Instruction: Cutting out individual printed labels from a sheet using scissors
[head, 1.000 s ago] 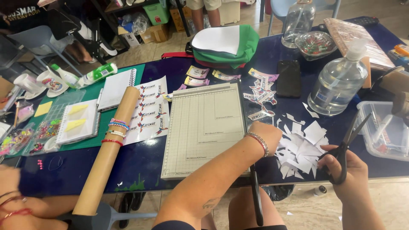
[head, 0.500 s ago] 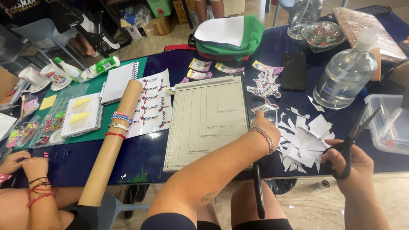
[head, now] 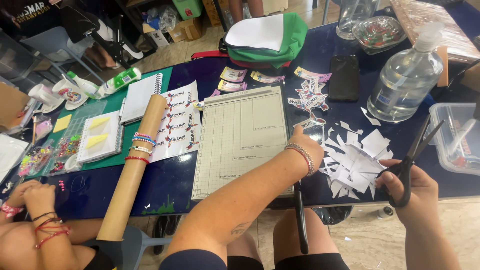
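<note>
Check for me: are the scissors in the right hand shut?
No: the scissors in the right hand have their blades spread apart in a V above the paper scraps.

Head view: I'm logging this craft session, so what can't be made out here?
- What the left hand pinches: hidden under its fingers, beside the paper trimmer.
- Scissors handles: covered by the right hand.
- Plastic tub: cut off by the right edge.
- Beads in the tray: too small.

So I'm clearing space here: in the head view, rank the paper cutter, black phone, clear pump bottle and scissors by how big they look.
1. paper cutter
2. clear pump bottle
3. scissors and black phone: look alike, unranked.
</note>
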